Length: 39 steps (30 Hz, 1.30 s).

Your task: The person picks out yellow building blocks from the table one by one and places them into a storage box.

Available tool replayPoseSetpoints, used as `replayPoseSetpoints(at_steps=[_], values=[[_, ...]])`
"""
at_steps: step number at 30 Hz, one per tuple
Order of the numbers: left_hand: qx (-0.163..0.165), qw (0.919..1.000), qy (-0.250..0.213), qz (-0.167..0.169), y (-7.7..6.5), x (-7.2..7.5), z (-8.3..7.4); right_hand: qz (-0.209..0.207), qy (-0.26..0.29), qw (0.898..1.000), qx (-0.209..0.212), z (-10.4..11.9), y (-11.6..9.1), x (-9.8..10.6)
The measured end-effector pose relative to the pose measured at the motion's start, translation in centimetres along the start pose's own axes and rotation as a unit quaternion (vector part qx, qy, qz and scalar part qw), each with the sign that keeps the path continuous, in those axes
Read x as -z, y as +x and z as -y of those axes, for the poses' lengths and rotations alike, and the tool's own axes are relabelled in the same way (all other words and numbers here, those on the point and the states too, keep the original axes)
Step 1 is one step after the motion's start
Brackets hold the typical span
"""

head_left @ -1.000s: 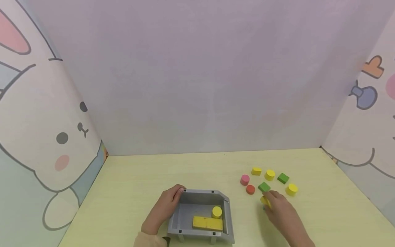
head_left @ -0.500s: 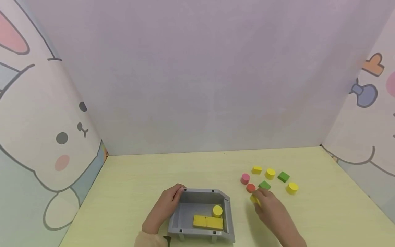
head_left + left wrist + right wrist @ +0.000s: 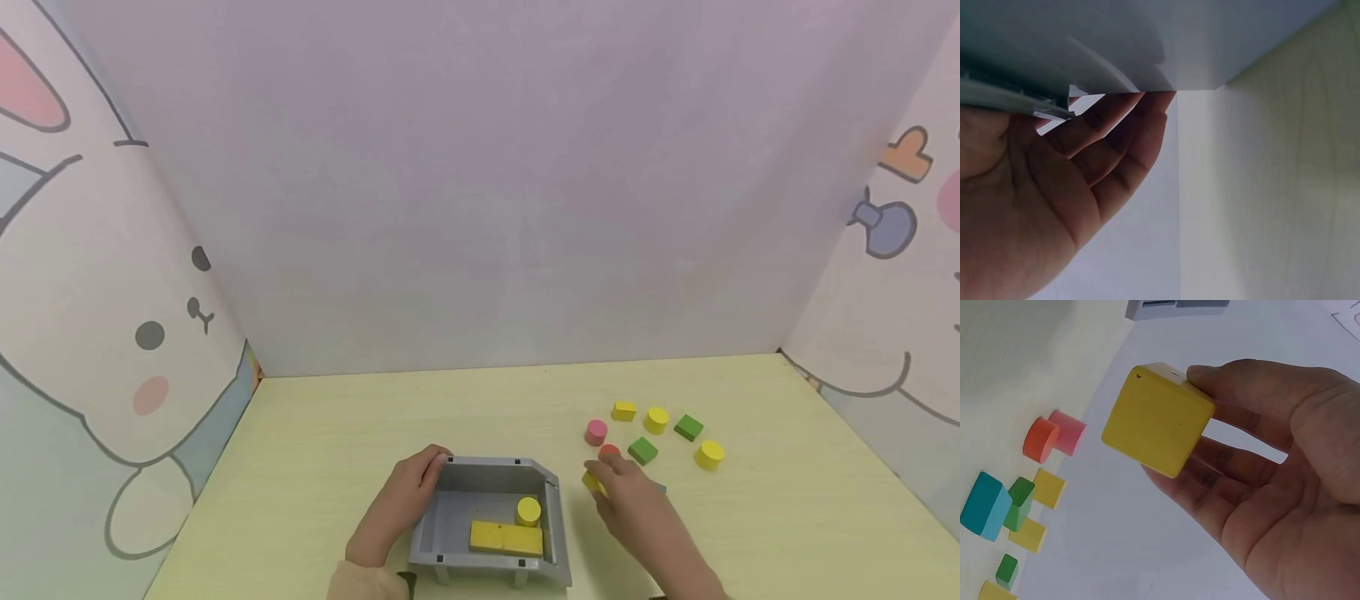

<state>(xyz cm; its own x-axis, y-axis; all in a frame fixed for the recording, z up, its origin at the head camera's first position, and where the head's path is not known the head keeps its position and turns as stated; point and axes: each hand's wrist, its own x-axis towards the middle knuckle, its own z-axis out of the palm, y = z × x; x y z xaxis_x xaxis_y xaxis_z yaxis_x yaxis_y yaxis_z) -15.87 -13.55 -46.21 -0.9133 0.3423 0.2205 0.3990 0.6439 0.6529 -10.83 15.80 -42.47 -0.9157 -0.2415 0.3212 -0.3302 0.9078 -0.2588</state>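
Observation:
My right hand [image 3: 630,504] pinches a square yellow block [image 3: 1159,422] between thumb and fingers, held above the table to the right of a grey plastic bin [image 3: 480,462]. Its broad flat face shows in the right wrist view. With the thumb over the rim, my left hand [image 3: 411,487] grips the bin's left side; in the left wrist view its fingers [image 3: 1129,156] curl against the outer wall. Inside the bin lie a long yellow piece [image 3: 506,539] and a yellow cylinder [image 3: 528,511], side by side near the right wall.
Loose blocks lie beyond my right hand: a pink cylinder [image 3: 596,432], a red disc [image 3: 1041,440], green blocks [image 3: 642,451], a small yellow block [image 3: 624,411], yellow cylinders [image 3: 709,455] and a blue block [image 3: 986,506], mostly hidden in the head view. A pale wall [image 3: 510,208] stands behind the table.
My right hand has moved left toward the bin with the yellow block, passing in front of the red disc. Part of the blue block now shows behind it. The left hand and bin stay put.

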Motion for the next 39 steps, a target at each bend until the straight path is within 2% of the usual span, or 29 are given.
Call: replayPoseSetpoints(at_steps=[11,17,27,30,39], values=[[0.003,1.0000,-0.005,0.006,0.1,0.1,0.0,0.038,-0.001,0.999,0.013,2.3,0.9,-0.2],[0.004,1.0000,-0.006,0.005,0.1,0.1,-0.1,0.066,0.018,0.997,0.021,3.5,1.1,-0.2],[0.002,1.0000,-0.005,0.003,0.1,0.1,-0.1,0.081,0.015,0.993,0.080,4.5,1.3,-1.4],[-0.002,1.0000,-0.007,0.001,0.0,0.1,-0.2,0.094,0.023,0.991,0.087,5.0,1.4,-1.4],[-0.001,1.0000,-0.003,0.001,0.0,0.1,-0.1,0.098,0.047,0.988,0.110,6.3,1.6,-1.9]])
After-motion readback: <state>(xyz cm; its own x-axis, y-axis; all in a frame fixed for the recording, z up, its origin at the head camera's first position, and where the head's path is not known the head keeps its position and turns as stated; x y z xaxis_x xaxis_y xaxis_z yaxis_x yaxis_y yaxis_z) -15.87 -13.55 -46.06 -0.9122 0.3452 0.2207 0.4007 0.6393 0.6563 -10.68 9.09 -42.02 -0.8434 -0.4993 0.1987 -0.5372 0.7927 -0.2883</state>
